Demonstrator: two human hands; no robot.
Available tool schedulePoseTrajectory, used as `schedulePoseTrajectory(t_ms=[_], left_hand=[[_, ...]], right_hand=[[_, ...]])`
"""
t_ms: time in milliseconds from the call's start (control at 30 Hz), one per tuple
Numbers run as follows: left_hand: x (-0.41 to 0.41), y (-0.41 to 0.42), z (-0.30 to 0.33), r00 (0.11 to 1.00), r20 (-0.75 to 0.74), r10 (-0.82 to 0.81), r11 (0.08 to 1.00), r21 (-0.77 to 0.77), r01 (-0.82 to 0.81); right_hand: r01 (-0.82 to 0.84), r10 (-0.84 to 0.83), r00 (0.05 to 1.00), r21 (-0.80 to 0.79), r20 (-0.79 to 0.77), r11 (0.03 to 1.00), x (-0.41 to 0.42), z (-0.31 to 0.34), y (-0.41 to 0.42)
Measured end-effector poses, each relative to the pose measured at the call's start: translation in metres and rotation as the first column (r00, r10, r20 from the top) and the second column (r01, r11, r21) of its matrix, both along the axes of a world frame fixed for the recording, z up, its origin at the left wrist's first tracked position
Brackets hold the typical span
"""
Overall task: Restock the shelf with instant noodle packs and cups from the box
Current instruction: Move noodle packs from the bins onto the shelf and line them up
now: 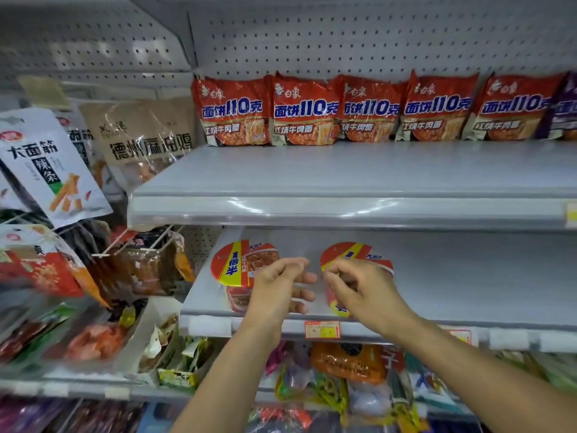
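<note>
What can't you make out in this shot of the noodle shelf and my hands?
- Head view: the right noodle cup is mostly covered by the right hand; its grip on the cup is unclear.
- The left hand hides part of the left noodle cup.
- The purple pack is cut off by the right edge.
- The snack bags at lower left are blurred.
- The supply box is out of view.

Hanging snack bags [53,170], perhaps sweets below [349,364]
</note>
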State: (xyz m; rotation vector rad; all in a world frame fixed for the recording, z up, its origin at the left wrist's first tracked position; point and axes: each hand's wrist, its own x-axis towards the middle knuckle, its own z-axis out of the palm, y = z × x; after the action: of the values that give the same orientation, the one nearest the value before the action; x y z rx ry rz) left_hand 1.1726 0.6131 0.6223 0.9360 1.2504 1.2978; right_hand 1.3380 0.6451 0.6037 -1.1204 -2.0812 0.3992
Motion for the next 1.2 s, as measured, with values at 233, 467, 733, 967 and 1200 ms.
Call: schedulePoseTrajectory(t_ms=[233,467,733,967,1200], left_hand=[[0.023,-0.020,-0.032,0.995,0.077,0.059,0.991,-0.126,-0.049],[0.086,-0.041,-0.086,0.967,0.173,0.187,0.951,-0.278,-0.134],[0.159,-0.083,-0.173,0.923,0.215,0.319,0.864,-0.467,-0.190],[0.164,-0.135,-0.258,0.901,0.089,0.424,0.698,-0.666,-0.263],[0.158,-0.158,-0.364,0.888,0.005,0.460,0.567,-0.771,-0.290]], right_hand=[[-0.034,0.040,0.999,-0.156,0.036,0.987,0.028,-0.029,0.006],[-0.120,0.171,0.977,-0.340,0.124,0.933,0.090,-0.074,-0.008],[-0.189,0.298,0.948,-0.556,0.113,0.810,0.164,-0.157,-0.030],[-0.126,0.285,0.956,-0.794,0.062,0.595,0.186,-0.266,-0.064],[-0.038,0.260,0.960,-0.874,0.102,0.485,0.198,-0.382,-0.084]])
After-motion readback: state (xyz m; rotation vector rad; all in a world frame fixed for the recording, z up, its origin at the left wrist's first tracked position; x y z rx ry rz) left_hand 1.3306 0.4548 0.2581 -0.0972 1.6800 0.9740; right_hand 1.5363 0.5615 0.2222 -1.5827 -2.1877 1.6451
